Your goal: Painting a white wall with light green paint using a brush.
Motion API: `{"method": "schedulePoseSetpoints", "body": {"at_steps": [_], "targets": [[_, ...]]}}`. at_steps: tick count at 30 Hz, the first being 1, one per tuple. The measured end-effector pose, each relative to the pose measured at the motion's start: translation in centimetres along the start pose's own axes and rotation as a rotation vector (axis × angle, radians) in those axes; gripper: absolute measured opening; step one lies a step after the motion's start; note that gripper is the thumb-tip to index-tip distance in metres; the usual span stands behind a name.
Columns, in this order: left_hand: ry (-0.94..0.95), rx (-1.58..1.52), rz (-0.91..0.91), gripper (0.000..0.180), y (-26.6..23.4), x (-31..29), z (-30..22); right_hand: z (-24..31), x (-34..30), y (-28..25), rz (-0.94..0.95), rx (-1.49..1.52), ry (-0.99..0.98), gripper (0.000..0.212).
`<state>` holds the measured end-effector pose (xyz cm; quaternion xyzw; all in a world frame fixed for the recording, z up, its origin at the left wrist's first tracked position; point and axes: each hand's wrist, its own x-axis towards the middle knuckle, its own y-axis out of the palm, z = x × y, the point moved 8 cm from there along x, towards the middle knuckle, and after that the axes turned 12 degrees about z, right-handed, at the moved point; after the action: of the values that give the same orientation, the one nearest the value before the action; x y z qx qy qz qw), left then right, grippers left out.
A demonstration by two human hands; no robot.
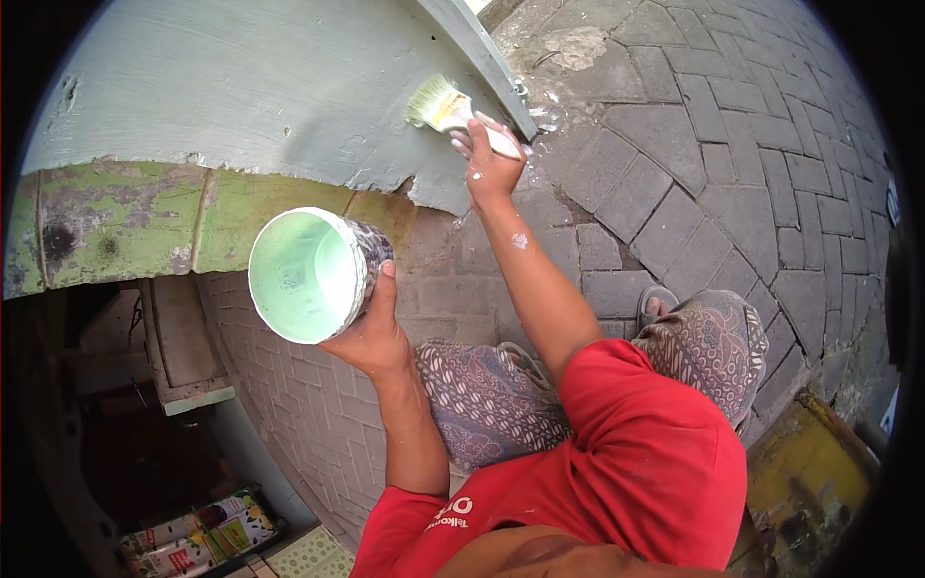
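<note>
My right hand (494,169) is closed around the pale handle of a wide paintbrush (448,108), whose greenish bristles are close to a grey-green painted panel (260,87). Splashes of white paint mark that hand's fingers and forearm. In my left hand (374,337) is a paint tub (275,289), gripped from below and along its right side. The tub tilts so that its mouth faces me. Pale mint paint coats its inner wall, and a whiter pool shows toward the right inside. Its outer side is dark and paint-smeared.
Grey paving blocks (665,144) cover the ground, with white drips beside the panel's edge. Under the panel runs a worn green tiled ledge (125,217). At lower left, a tray of colourful packets (202,535) sits in a dark recess. A weathered yellow block (805,472) stands at lower right.
</note>
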<state>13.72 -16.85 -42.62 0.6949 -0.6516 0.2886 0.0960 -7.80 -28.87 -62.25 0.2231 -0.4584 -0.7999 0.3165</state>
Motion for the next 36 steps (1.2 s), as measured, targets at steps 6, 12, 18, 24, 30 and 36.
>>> {"method": "schedulePoseSetpoints", "body": {"at_steps": [6,12,18,24,30,36], "targets": [[0.009,0.001,0.013,0.076,1.2,0.0,-0.7,-5.3,-3.1,-13.6,-0.364,-0.63,0.118,0.025],[0.054,0.045,-0.002,0.077,0.6,-0.3,-1.2,-4.2,-1.1,-7.3,-0.17,-0.649,0.114,0.029],[0.027,-0.02,-0.063,0.068,-0.8,-0.4,-1.1,2.7,-2.5,-0.3,0.046,-0.636,-0.314,0.023],[0.063,-0.063,-0.067,0.058,-2.5,0.5,-1.2,1.5,-1.4,-7.3,0.428,-1.645,-0.489,0.016],[0.038,-0.157,-0.056,0.054,-3.1,0.9,-0.3,-0.7,2.8,-7.4,0.648,-2.062,-0.272,0.018],[0.04,-0.117,-0.016,0.056,-3.9,0.8,0.2,2.0,2.3,-4.9,0.51,-2.082,-0.336,0.021]]}}
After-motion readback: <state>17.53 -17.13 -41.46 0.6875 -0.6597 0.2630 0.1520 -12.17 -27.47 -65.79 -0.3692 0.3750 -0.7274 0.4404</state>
